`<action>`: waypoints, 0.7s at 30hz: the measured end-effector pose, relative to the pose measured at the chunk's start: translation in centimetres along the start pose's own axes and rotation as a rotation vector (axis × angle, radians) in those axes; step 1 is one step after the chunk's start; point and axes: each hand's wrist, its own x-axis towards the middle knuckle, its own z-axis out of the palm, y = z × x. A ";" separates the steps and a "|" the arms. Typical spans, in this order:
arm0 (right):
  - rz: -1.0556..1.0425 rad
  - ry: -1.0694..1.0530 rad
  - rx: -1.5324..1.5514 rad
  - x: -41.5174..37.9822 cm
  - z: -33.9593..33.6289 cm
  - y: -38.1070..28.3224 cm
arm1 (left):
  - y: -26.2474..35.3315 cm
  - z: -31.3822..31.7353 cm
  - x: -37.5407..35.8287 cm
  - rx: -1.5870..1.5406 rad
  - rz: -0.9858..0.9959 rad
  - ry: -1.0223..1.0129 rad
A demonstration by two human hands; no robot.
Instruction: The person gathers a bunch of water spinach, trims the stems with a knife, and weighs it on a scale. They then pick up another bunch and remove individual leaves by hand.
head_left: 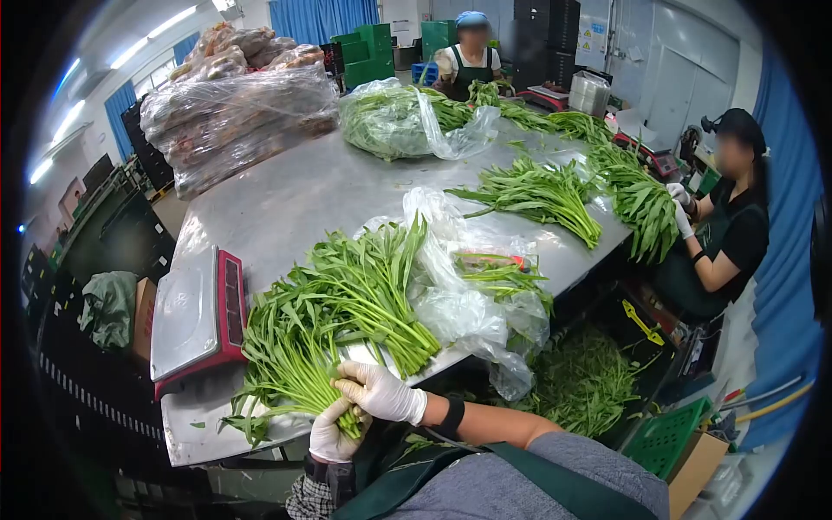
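Note:
At the table's near edge, my gloved left hand (pixel 334 432) is wrapped round the cut stem ends of a bunch of water spinach (pixel 299 368). My gloved right hand (pixel 380 392) lies just above it, fingers closed at the side of the same stems. The leaves of this bunch point away from me, beside the scale. A second pile of water spinach (pixel 368 290) rests right behind it, stems toward me. To the right of that pile, a crumpled clear plastic bag (pixel 459 316) partly covers more greens.
A red-framed scale (pixel 192 316) stands left on the metal table (pixel 260 204). Wrapped sacks (pixel 238 113) rise at the back left. More greens (pixel 542 195) lie to the right, near a gloved co-worker (pixel 728 208); another person (pixel 472 56) stands at the far end. Below is a bin of leaves (pixel 589 381).

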 end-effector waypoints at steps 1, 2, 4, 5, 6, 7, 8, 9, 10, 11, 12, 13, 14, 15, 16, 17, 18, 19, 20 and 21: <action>-0.118 0.013 -0.175 -0.2 0.0 -0.4 | -0.1 0.2 0.1 0.001 0.002 -0.001; -0.239 0.025 -0.346 -0.2 0.2 -0.6 | -0.4 0.4 0.0 0.047 0.053 0.084; -0.284 0.031 -0.379 0.2 0.3 -0.1 | -0.2 0.5 -0.2 0.106 0.104 0.171; -0.253 0.029 -0.413 0.0 0.3 -0.3 | -0.3 0.4 -0.1 0.099 0.103 0.150; -0.219 0.029 -0.452 -0.2 0.2 -0.7 | -0.3 0.4 0.1 0.089 0.098 0.125; -0.113 0.011 -0.350 -0.4 0.1 -1.0 | -0.4 0.7 0.3 0.087 0.094 0.125; -0.109 0.015 -0.353 -0.5 0.0 -0.9 | -0.4 0.5 0.5 0.083 0.089 0.124; -0.146 0.013 -0.322 -0.5 -0.1 -0.8 | -0.3 -0.1 0.8 0.054 0.087 0.137; -0.182 0.010 -0.288 -0.5 -0.2 -0.5 | -0.4 -0.2 0.9 0.023 0.084 0.151; -0.170 0.017 -0.243 -0.5 -0.2 -0.4 | -0.5 -0.3 0.9 0.027 0.089 0.158; -0.161 0.019 -0.243 -0.6 -0.3 -0.3 | -0.6 -0.2 0.9 0.021 0.083 0.163; -0.111 0.015 -0.252 -0.6 -0.4 -0.3 | -0.7 0.1 0.8 0.039 0.081 0.155; -0.060 0.010 -0.258 -0.6 -0.5 -0.4 | -0.7 0.4 0.7 0.058 0.078 0.151; -0.043 0.010 -0.248 -0.7 -0.7 -0.4 | -0.9 0.8 0.6 0.081 0.107 0.178; -0.112 0.041 -0.279 -0.8 -1.0 -0.5 | -0.7 0.2 0.8 0.079 0.086 0.190; -0.173 0.055 -0.304 -0.9 -1.0 -0.4 | -0.8 0.7 0.8 0.089 0.064 0.173; -0.225 0.053 -0.319 -1.1 -0.8 -0.2 | -0.9 1.2 0.7 0.090 0.054 0.172; -0.180 0.046 -0.276 -1.2 -0.9 -0.1 | -1.0 0.9 0.8 0.084 0.028 0.103; -0.137 0.030 -0.234 -1.2 -1.3 -0.1 | -1.0 0.3 1.1 0.081 0.013 0.033; -0.145 0.032 -0.305 -1.2 -1.7 -0.3 | -1.0 -0.1 1.3 0.072 0.003 -0.008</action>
